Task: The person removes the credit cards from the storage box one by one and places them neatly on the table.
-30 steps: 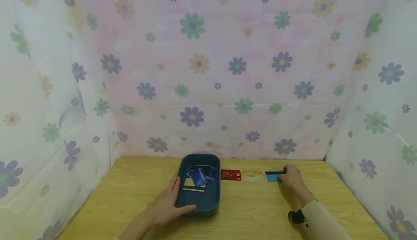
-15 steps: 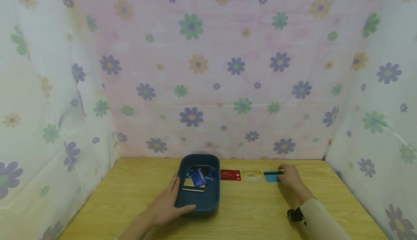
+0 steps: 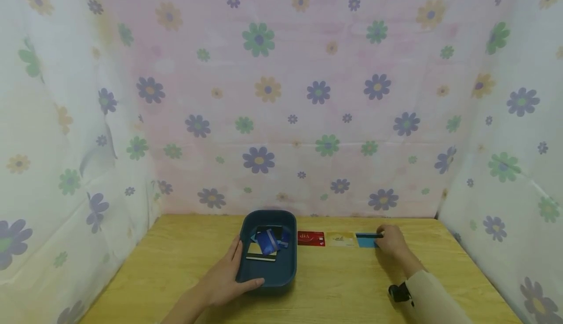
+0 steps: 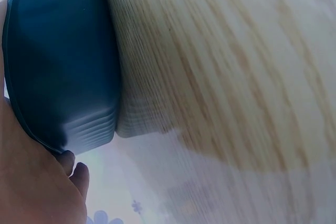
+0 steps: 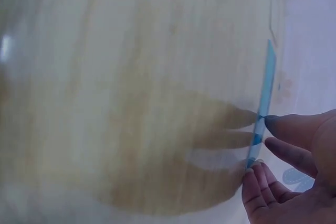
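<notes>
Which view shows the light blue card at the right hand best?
The right wrist view: the light blue card is seen edge-on, pinched by the right hand fingers above the table. The head view shows its face, small, partly hidden by the hand. The left wrist view misses it.

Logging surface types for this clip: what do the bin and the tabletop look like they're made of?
Bin: likely moulded plastic, matte dark teal, with rounded corners and a ribbed rim in the left wrist view. Tabletop: pale wood or wood-look laminate, smooth, with visible grain lines.
</notes>
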Tool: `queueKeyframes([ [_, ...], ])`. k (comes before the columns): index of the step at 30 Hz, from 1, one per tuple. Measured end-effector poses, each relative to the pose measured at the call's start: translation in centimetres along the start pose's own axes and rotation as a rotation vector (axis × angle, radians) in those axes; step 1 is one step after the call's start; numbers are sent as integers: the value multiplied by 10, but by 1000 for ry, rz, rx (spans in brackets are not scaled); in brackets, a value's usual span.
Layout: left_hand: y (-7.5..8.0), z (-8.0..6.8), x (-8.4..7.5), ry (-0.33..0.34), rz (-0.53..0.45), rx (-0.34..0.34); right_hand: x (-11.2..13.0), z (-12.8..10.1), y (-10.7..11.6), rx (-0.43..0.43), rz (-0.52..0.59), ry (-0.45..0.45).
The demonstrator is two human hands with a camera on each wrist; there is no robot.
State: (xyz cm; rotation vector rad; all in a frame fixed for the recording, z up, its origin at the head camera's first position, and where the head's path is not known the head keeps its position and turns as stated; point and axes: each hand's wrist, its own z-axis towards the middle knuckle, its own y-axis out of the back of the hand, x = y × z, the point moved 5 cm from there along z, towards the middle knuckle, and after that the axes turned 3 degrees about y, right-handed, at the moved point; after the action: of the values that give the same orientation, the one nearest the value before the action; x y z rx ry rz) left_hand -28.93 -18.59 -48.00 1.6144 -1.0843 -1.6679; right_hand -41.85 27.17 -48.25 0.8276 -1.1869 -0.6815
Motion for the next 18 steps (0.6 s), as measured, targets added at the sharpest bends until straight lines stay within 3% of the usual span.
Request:
queueKeyframes([
  [12, 0, 0, 3, -7, 4, -13, 23, -2, 17, 67, -30, 22],
  [18, -2, 1, 5, -16, 15, -18, 51, -6, 17, 83, 52, 81],
])
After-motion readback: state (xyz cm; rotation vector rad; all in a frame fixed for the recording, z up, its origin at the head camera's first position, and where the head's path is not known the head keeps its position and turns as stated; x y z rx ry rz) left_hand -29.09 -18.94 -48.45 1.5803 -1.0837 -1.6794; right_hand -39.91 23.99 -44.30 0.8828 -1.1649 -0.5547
